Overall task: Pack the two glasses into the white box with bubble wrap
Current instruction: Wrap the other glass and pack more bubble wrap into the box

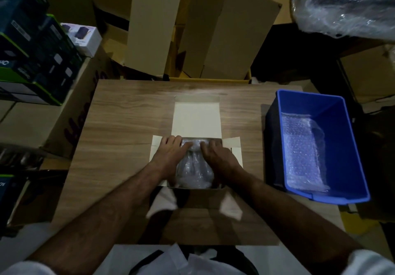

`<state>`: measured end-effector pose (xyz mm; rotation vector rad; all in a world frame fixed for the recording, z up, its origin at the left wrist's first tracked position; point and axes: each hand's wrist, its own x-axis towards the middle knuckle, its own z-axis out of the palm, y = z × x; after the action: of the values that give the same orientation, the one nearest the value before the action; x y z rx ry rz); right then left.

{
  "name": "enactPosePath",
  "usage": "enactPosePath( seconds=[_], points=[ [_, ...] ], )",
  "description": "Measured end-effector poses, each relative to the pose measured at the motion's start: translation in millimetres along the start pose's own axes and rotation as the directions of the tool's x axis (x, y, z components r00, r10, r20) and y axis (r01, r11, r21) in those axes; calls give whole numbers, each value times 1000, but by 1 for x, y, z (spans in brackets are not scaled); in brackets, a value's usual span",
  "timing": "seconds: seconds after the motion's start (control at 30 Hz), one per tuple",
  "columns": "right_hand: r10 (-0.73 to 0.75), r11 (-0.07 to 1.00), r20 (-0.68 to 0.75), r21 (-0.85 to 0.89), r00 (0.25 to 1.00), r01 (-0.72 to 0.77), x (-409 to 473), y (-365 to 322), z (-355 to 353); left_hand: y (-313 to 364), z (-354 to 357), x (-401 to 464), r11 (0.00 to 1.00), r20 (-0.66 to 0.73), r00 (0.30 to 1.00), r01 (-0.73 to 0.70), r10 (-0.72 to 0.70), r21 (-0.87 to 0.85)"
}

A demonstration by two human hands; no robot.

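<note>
I am looking down at a wooden table (128, 125) in a dim storage room. In the middle of it sits the white box (236, 146), open, with its long lid flap lying flat away from me and its side flaps spread out. Inside the box is a bundle of bubble wrap (193, 168); through the cloudy plastic I cannot make out the glasses themselves. My left hand (168, 153) rests on the left side of the bundle and my right hand (220, 155) on the right side, both reaching into the box. The fingers of each hand lie fairly straight and press down on the far end of the wrap, fingertips nearly meeting in the middle; neither hand is closed around anything. To the right, apart from the box, stands a blue plastic bin (350, 146) holding another sheet of bubble wrap. Beyond the table lean brown cardboard boxes (224, 39), and dark printed cartons (32, 50) are stacked at my left.
</note>
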<state>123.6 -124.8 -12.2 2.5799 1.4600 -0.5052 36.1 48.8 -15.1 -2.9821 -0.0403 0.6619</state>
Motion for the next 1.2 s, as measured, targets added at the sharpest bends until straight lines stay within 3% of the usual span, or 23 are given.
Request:
enactPosePath(
  seconds=[0.17, 0.27, 0.37, 0.63, 0.83, 1.07, 1.2],
  points=[
    [-91, 992, 75, -86, 993, 97, -3, 18, -4, -2, 2, -3, 999, -3, 1000, -6, 5, -35],
    [-98, 995, 290, 60, 952, 84, 2, 32, -27, -10, 2, -3, 987, 15, 1000, -16, 19, -160],
    [-63, 988, 360, 157, 931, 6, 10, 37, -37, -10, -3, -2, 968, -34, 999, -17, 9, -252],
    [-81, 996, 174, -30, 981, 88, 0, 20, -20, 3, 11, 0, 991, -148, 989, -11, -9, -137],
    [-17, 988, 111, -151, 994, 33, -6, 4, 1, 10, 20, 1, 998, -136, 990, 31, -39, -62],
    [-43, 998, 0, -37, 999, 43, -7, 7, 12, 13, 19, -7, 994, -97, 995, 28, -38, -101],
    [-14, 997, -57, 69, 998, 18, -24, 7, 1, 15, 15, -19, 967, -142, 989, 3, -40, -254]
  ],
)
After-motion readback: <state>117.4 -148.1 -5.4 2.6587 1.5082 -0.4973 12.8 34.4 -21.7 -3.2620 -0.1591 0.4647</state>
